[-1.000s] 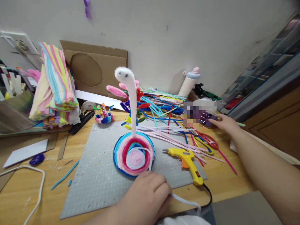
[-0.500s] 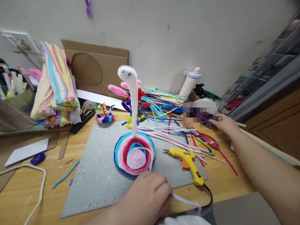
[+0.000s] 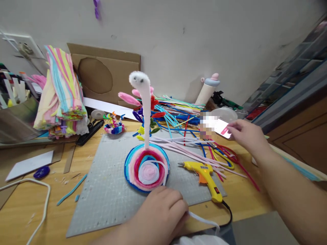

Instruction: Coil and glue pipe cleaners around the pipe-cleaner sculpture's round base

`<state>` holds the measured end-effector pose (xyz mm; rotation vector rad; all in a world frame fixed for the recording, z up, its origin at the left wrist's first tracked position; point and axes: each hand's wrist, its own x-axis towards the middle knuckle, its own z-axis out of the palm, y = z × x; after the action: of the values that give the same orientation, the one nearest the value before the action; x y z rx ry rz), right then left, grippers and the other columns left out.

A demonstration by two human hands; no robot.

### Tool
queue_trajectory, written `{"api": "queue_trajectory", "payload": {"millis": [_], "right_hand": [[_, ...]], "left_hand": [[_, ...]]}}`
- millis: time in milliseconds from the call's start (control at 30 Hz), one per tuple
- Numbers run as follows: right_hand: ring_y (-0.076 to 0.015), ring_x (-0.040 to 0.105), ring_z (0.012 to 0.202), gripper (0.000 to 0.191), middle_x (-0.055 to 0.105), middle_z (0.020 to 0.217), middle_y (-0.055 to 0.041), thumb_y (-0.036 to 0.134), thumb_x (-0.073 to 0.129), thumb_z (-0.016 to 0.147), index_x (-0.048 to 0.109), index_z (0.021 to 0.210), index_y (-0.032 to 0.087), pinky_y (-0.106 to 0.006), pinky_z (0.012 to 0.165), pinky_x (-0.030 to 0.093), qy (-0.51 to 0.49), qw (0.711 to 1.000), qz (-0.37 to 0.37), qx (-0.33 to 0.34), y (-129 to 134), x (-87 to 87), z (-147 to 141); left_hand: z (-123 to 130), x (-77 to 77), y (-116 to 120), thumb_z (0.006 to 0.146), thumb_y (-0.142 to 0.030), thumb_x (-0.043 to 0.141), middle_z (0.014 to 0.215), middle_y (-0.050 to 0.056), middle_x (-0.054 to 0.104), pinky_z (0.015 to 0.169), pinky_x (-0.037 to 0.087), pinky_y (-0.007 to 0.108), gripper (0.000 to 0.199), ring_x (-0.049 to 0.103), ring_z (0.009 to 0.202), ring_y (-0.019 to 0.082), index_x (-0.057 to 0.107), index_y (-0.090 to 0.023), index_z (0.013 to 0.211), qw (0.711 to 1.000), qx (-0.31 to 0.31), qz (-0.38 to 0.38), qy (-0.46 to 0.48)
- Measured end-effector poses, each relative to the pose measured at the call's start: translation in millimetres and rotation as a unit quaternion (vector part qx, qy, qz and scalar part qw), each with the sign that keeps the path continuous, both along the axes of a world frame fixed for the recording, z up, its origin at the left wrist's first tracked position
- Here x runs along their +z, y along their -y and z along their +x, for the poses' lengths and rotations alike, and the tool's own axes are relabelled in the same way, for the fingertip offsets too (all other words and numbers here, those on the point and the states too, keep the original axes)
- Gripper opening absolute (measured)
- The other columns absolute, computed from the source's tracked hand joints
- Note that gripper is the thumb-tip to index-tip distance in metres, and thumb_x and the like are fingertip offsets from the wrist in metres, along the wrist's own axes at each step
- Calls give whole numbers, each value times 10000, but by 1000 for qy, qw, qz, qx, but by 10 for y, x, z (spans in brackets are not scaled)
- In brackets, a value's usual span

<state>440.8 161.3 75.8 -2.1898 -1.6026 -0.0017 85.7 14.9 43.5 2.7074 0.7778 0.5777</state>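
Observation:
My left hand rests on the cutting mat with curled fingers, closed over a white pipe cleaner. One end of that strip runs up to the coil on a round disc of blue, pink and red pipe cleaner rings; the other trails right. From behind the disc rises a fuzzy white neck with a small head and two dark eyes. At the right, my right hand is at the edge of a lit smartphone, fingertips at its screen, fingers bent but not wrapped around it. Part of the phone is blurred.
A yellow hot glue gun lies on the grey cutting mat, its cord toward me. Scissors and loose pipe cleaners lie behind it. A bottle leans at the wall; bundled strips stand left.
The phone screen has turned from dark to bright white with a pink area. My right hand has lifted and shifted slightly over the phone's edge. My left hand stays in place.

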Motion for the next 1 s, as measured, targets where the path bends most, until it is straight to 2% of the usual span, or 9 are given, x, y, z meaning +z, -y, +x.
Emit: {"api": "queue_trajectory", "payload": {"millis": [133, 200, 267, 367, 433, 533, 633, 867, 1000], "right_hand": [[-205, 589, 509, 232, 639, 551, 14, 508, 534, 796, 571, 739, 286, -292, 471, 418, -49, 994, -13, 94, 518, 56, -553], [-190, 535, 431, 280, 586, 477, 33, 559, 512, 801, 550, 721, 293, -281, 416, 374, -111, 983, -29, 145, 761, 40, -736], [-177, 519, 427, 323, 565, 467, 31, 579, 544, 777, 543, 691, 268, -267, 414, 358, -124, 982, -16, 145, 943, 4, -819], [-165, 523, 472, 371, 578, 517, 11, 577, 511, 815, 559, 707, 225, -256, 447, 356, -114, 986, 6, 119, 1092, -80, -799], [-173, 556, 548, 393, 614, 591, -11, 541, 418, 881, 574, 732, 212, -255, 490, 369, -96, 985, -10, 144, 1142, -152, -760], [-183, 586, 621, 389, 643, 662, -21, 485, 380, 915, 566, 706, 215, -255, 528, 377, -58, 973, -104, 199, 1216, -250, -758], [-185, 584, 618, 365, 639, 668, -11, 484, 418, 901, 538, 680, 219, -257, 533, 373, -38, 963, -174, 203, 1314, -293, -822], [-188, 586, 681, 336, 640, 746, -24, 454, 390, 930, 589, 796, 219, -295, 618, 420, -109, 956, -137, 235, 1472, -226, -1017], [-189, 605, 931, 267, 670, 981, -64, 337, 392, 952, 628, 945, 212, -312, 799, 470, -167, 919, -106, 340, 1522, -162, -1298]], "left_hand": [[-13, 13, -7, 893, -196, 472, 819, 16, 607, 635, 381, 298, 66, 537, 732, 172, 535, -185, 876, 1000, 9, -11, 3], [-26, 33, -12, 898, -191, 463, 837, 21, 609, 631, 391, 292, 75, 537, 735, 171, 538, -186, 899, 999, 15, -31, 12], [-45, 56, -6, 902, -181, 456, 863, 27, 612, 637, 407, 280, 83, 543, 749, 165, 537, -188, 918, 997, 27, -60, 26], [-90, 76, 38, 913, -166, 435, 872, 30, 614, 655, 427, 265, 112, 555, 771, 159, 538, -197, 943, 993, 52, -94, 56], [-131, 77, 80, 917, -166, 433, 890, 32, 621, 682, 443, 267, 141, 566, 798, 161, 541, -209, 996, 989, 70, -106, 78], [-203, 69, 128, 909, -152, 444, 948, 39, 626, 741, 460, 270, 212, 576, 857, 160, 535, -230, 1084, 983, 90, -112, 112], [-271, 59, 143, 900, -132, 450, 952, 36, 622, 761, 464, 259, 227, 578, 872, 150, 544, -239, 1076, 979, 103, -115, 134], [-359, 0, 194, 888, -126, 441, 935, 21, 606, 772, 457, 230, 193, 577, 870, 130, 539, -235, 1014, 957, 148, -182, 172], [-341, -43, 222, 864, -135, 424, 815, 4, 578, 678, 442, 241, 134, 555, 743, 138, 533, -214, 865, 917, 241, -239, 212]]}}
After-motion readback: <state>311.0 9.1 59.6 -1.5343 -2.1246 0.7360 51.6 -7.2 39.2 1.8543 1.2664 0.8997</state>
